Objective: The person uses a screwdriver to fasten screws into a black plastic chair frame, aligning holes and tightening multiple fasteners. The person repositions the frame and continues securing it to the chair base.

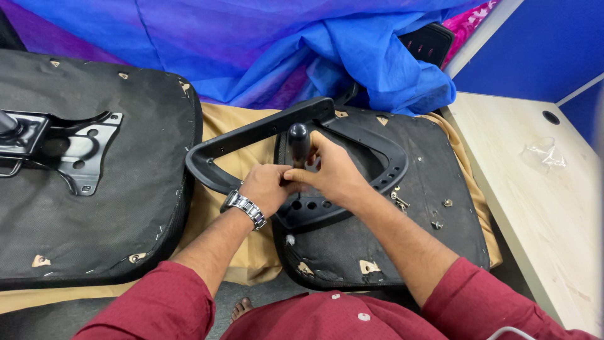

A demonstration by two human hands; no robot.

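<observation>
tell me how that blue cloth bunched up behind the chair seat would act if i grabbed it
The blue cloth would probably be floppy: it lies in soft folds and drapes over things. It looks thin, so likely light for its size. It would likely drag and unfold rather than lift as one piece.

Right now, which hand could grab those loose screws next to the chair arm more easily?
Probably the right hand. It grips the black screwdriver on the same side as the loose screws, which lie just past the armrest. The left hand, with the wristwatch, would have to cross over.
</observation>
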